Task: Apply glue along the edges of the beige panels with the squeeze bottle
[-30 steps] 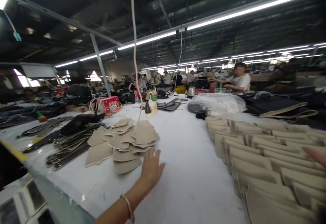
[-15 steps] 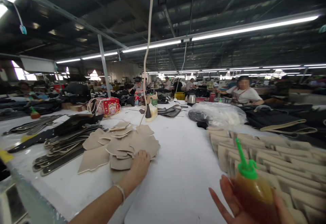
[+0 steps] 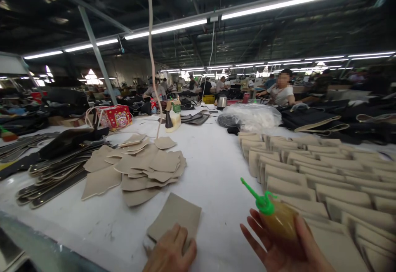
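Observation:
My left hand (image 3: pixel 171 252) lies with its fingers together on a beige cut piece (image 3: pixel 176 217) at the near edge of the white table (image 3: pixel 213 169). My right hand (image 3: pixel 284 247) is wrapped round a squeeze bottle (image 3: pixel 275 216) of amber liquid with a green nozzle that tilts up and to the left. A loose heap of beige cut pieces (image 3: pixel 145 165) lies beyond my left hand. Rows of overlapped beige pieces (image 3: pixel 321 177) spread out on the right, behind the bottle.
Dark straps (image 3: pixel 55 169) lie at the left of the table. A hanging cord (image 3: pixel 151 57) drops to a small dark tool (image 3: pixel 168 121) at the back. A plastic bag (image 3: pixel 252 117) and a red patterned bag (image 3: pixel 114 116) sit further back. Seated people work at distant tables.
My left hand has pulled a beige piece from the heap toward the near edge. My right hand has come into view with the bottle and now tilts its nozzle to the left.

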Tool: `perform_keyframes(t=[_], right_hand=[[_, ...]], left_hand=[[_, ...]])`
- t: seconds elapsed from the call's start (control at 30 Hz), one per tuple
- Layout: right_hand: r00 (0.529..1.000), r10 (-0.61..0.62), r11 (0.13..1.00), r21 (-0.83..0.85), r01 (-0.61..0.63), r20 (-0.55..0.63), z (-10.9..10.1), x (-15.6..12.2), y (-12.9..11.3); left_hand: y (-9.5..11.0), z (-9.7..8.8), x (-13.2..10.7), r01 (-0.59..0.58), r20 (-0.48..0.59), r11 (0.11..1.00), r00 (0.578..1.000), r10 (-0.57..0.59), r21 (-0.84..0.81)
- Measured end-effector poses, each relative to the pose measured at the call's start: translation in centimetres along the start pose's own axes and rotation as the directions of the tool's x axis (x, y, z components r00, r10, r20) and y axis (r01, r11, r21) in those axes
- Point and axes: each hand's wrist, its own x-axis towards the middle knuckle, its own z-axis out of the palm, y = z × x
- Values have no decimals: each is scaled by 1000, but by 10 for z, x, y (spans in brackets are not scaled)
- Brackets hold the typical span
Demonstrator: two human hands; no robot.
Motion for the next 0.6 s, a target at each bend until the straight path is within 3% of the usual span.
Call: perform_keyframes(t=[0.1,0.17,0.2,0.27,0.37,0.43,0.6], right_hand=[[997,-64,998,-19,64,-36,1,-11,-5],[992,-109,994,-30,108,-59,2,-17,-8],[988,-134,990,-40,132,-69,2,-20,-10],[979,-185,981,-80,178,-85,2,-23,-10],[968,-234,962,-165,217,-93,5,-26,-7],[963,-254,950,-213,230,-93,7,-27,-4],[951,-299,901,-350,255,-77,0,-31,-10]], left_hand=[[7,4,-10,-235,-169,972,959,228,-21],[0,-10,-14,-269,-142,951,958,248,-154],[-6,-22,-14,-226,-64,943,974,217,-244],[-19,-46,-9,7,135,929,990,46,-369],[-23,-70,7,328,248,853,938,-242,-407],[-12,-71,20,375,243,816,924,-294,-440],[27,-56,30,366,316,824,918,-241,-434]])
